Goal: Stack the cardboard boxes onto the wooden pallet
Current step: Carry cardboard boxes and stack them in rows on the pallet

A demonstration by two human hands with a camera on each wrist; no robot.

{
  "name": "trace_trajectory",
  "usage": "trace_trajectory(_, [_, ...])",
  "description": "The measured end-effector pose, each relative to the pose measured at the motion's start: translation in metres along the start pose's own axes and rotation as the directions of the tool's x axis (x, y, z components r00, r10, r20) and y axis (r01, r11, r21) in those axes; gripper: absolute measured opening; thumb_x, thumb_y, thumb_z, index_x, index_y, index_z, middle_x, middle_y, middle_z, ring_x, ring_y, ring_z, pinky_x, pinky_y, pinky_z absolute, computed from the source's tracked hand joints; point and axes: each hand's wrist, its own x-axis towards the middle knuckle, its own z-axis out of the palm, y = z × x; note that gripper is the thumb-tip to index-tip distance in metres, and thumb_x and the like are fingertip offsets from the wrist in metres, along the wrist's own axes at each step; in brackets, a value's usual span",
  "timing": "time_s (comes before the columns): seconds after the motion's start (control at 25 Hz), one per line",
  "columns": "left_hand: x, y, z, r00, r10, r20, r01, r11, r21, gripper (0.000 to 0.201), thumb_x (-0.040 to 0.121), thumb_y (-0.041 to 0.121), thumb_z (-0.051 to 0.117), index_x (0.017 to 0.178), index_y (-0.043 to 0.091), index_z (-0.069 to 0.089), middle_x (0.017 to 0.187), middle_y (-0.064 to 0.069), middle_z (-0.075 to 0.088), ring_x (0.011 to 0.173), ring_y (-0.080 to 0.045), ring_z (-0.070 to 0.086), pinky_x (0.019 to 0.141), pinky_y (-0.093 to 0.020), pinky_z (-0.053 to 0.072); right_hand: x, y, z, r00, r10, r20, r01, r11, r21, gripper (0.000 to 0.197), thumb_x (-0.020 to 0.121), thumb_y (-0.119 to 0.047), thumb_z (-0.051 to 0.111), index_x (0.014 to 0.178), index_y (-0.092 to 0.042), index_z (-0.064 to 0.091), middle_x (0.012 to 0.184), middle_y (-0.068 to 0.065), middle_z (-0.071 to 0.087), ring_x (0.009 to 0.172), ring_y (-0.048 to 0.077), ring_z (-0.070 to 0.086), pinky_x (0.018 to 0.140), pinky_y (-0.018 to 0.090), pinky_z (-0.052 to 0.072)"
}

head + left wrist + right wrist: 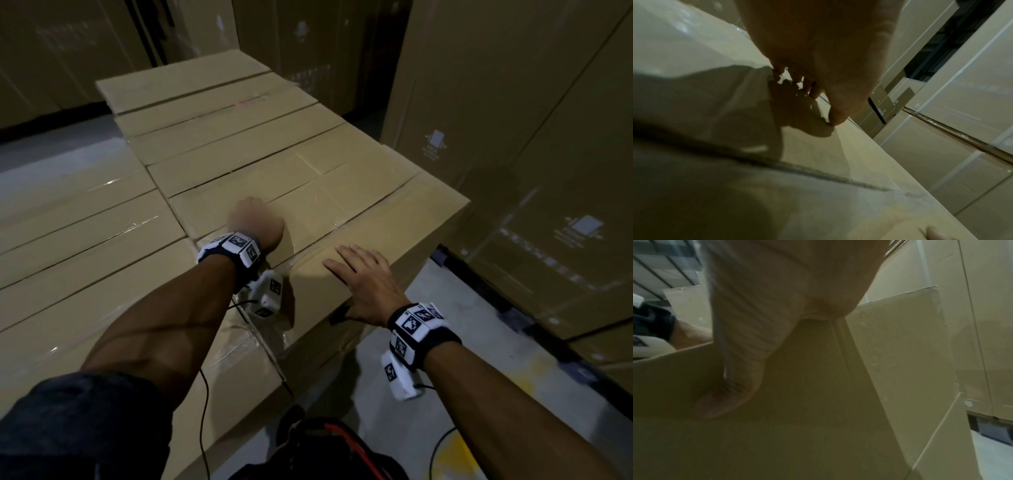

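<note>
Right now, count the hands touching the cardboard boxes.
2. The left hand rests its fingertips on the second box from the near end; the right hand lies flat on the nearest box.

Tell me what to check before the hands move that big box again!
1. Right hand flat on the near box, fingers straight, thumb over its near edge: ok.
2. Left hand touching the neighbouring box: ok; the left wrist view shows fingertips on cardboard.
3. Near box lined up with its row: not ok; it sits skewed, corner overhanging.
4. Near box sealed: ok; tape shines along its edge.
5. Floor beside the stack free of things: cannot tell; partly hidden.
6. Wooden pallet under the stack: cannot tell; not visible.
</note>
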Motion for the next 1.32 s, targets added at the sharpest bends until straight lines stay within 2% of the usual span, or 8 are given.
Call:
trace_trajectory(0.4, [0.013, 0.0, -0.006, 0.999, -0.05, -0.021, 0.048, 0.995, -0.085, 0.087, 0.09, 0.061, 0.052, 0.145, -0.004, 0.033, 0.152, -0.023, 0.032, 0.139, -0.039, 0.032, 0.112, -0.048, 0.034, 0.002, 0.0, -0.002, 1.0, 0.018, -0.009, -0.018, 0.998, 0.064, 0.112, 0.065, -0.066, 0.079, 0.156, -0.037, 0.022, 0.167, 0.0, 0.009, 0.153, 0.024, 0.006, 0.121, 0.049, 0.0])
trace_trajectory(0.68, [0.007, -0.003, 0.003, 0.997, -0.004, -0.077, 0.0, 0.998, -0.064, 0.074, 0.089, 0.054, 0.057, 0.134, -0.001, 0.039, 0.134, -0.02, 0.044, 0.123, -0.037, 0.043, 0.105, -0.046, 0.04, 0.001, -0.003, -0.002, 1.0, 0.017, 0.014, -0.018, 0.999, 0.028, 0.11, 0.067, -0.068, 0.076, 0.156, -0.037, 0.019, 0.167, 0.001, 0.008, 0.153, 0.024, 0.005, 0.122, 0.05, 0.001])
trace_trajectory(0.76, [0.005, -0.004, 0.007, 0.996, 0.038, -0.082, -0.042, 0.998, -0.049, 0.072, 0.089, 0.054, 0.056, 0.136, 0.002, 0.038, 0.136, -0.019, 0.043, 0.125, -0.036, 0.041, 0.106, -0.045, 0.037, 0.001, -0.004, -0.002, 1.0, 0.019, 0.024, -0.02, 1.0, 0.022, 0.11, 0.068, -0.069, 0.076, 0.156, -0.038, 0.017, 0.167, 0.001, 0.007, 0.153, 0.025, 0.004, 0.122, 0.05, 0.0])
trace_trajectory(0.84, [0.006, -0.006, 0.011, 0.996, 0.076, -0.047, -0.077, 0.997, -0.015, 0.075, 0.091, 0.056, 0.05, 0.147, 0.011, 0.029, 0.148, -0.019, 0.034, 0.136, -0.037, 0.031, 0.112, -0.047, 0.03, 0.001, -0.005, -0.003, 0.999, 0.02, 0.037, -0.02, 1.0, 0.0, 0.11, 0.069, -0.07, 0.074, 0.156, -0.038, 0.015, 0.167, 0.001, 0.005, 0.153, 0.025, 0.003, 0.122, 0.05, 0.001])
trace_trajectory(0.92, [0.008, -0.007, 0.013, 0.997, 0.07, 0.046, -0.073, 0.995, 0.067, 0.076, 0.094, 0.06, 0.038, 0.156, 0.021, 0.015, 0.162, -0.019, 0.012, 0.148, -0.039, 0.012, 0.118, -0.049, 0.017, 0.002, -0.005, -0.003, 0.999, 0.021, 0.043, -0.02, 1.0, -0.016, 0.109, 0.07, -0.07, 0.073, 0.156, -0.038, 0.014, 0.167, 0.001, 0.004, 0.153, 0.025, 0.003, 0.122, 0.05, 0.001])
trace_trajectory(1.04, [0.005, -0.005, 0.008, 0.989, 0.048, 0.142, -0.065, 0.991, 0.121, 0.075, 0.098, 0.062, 0.028, 0.158, 0.026, 0.003, 0.165, -0.017, -0.006, 0.151, -0.038, -0.002, 0.121, -0.05, 0.008, 0.001, -0.005, -0.003, 0.999, 0.023, 0.049, -0.021, 0.999, -0.04, 0.109, 0.071, -0.07, 0.073, 0.157, -0.038, 0.013, 0.167, 0.001, 0.005, 0.153, 0.025, 0.004, 0.122, 0.05, 0.002])
trace_trajectory(1.16, [-0.003, 0.001, 0.0, 0.985, 0.031, 0.17, -0.049, 0.994, 0.1, 0.076, 0.097, 0.059, 0.035, 0.158, 0.024, 0.007, 0.166, -0.012, -0.002, 0.151, -0.036, 0.003, 0.121, -0.051, 0.012, 0.002, -0.004, -0.004, 0.998, 0.026, 0.053, -0.023, 0.998, -0.052, 0.109, 0.071, -0.071, 0.072, 0.156, -0.038, 0.012, 0.167, 0.001, 0.006, 0.153, 0.026, 0.006, 0.121, 0.05, 0.004])
trace_trajectory(1.32, [-0.037, -0.001, 0.003, 0.988, 0.009, 0.157, -0.022, 0.996, 0.084, 0.068, 0.093, 0.053, 0.043, 0.151, 0.021, 0.026, 0.162, -0.011, 0.015, 0.147, -0.037, 0.015, 0.117, -0.054, 0.021, 0.0, -0.008, -0.007, 0.997, 0.04, 0.073, -0.038, 0.999, -0.036, 0.109, 0.072, -0.069, 0.073, 0.156, -0.037, 0.012, 0.167, 0.001, 0.005, 0.153, 0.026, 0.005, 0.122, 0.049, 0.005])
